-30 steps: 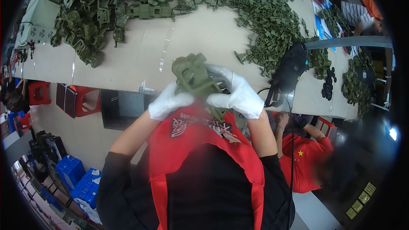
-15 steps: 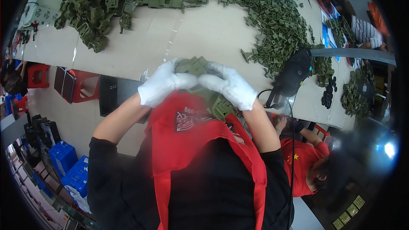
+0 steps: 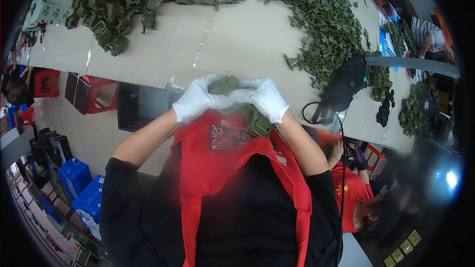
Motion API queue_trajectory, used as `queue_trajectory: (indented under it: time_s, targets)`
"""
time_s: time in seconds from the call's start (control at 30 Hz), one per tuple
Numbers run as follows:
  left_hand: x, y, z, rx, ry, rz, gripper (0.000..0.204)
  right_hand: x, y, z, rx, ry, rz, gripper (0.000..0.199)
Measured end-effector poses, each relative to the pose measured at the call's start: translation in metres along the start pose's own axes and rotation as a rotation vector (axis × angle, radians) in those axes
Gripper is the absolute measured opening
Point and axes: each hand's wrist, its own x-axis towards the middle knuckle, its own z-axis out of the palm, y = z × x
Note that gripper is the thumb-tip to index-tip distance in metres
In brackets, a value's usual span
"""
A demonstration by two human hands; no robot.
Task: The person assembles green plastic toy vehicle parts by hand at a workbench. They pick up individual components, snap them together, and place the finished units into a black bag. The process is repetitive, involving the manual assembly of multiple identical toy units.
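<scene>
Both my hands wear white gloves and meet in front of my red apron, by the near edge of the table. A green plastic toy vehicle body [image 3: 226, 85] is gripped between them. My left hand [image 3: 202, 98] is closed on its left side, and my right hand [image 3: 263, 97] is closed on its right side, with the thumbs close together over it. Below my right hand, more green plastic [image 3: 259, 124] shows against the apron; whether it belongs to the same piece I cannot tell. The gloves cover much of the held part.
On the table [image 3: 188, 44] lie a heap of large green vehicle parts [image 3: 106, 15] at far left and a pile of small green parts [image 3: 321, 29] at right. A black pouch [image 3: 346, 79] with a cable sits near the right edge. A co-worker in red [image 3: 350, 193] sits at lower right.
My hands stay closed on the green body and have drawn slightly closer together, the right one turning inward. The co-worker's hands at the right have shifted. The whole view has moved slightly.
</scene>
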Motion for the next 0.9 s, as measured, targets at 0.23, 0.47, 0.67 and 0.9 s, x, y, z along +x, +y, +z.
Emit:
queue_trajectory:
  time_s: [0.23, 0.47, 0.67, 0.9]
  targets:
    - [0.002, 0.019, -0.01, 0.368, -0.082, -0.107, 0.07, -0.013, -0.019, 0.021, -0.913, 0.015, -0.08, 0.092]
    - [0.003, -0.001, -0.009, 0.512, -0.083, 0.049, 0.068, -0.008, -0.013, 0.024, -0.837, 0.049, -0.101, 0.079]
    - [-0.007, -0.006, -0.004, 0.577, -0.054, 0.056, 0.071, -0.013, -0.003, 0.032, -0.863, 0.114, -0.158, 0.072]
    - [-0.003, -0.001, -0.011, 0.019, -0.173, -0.054, 0.069, 0.0, 0.011, 0.007, -0.041, -0.083, -0.071, 0.065]
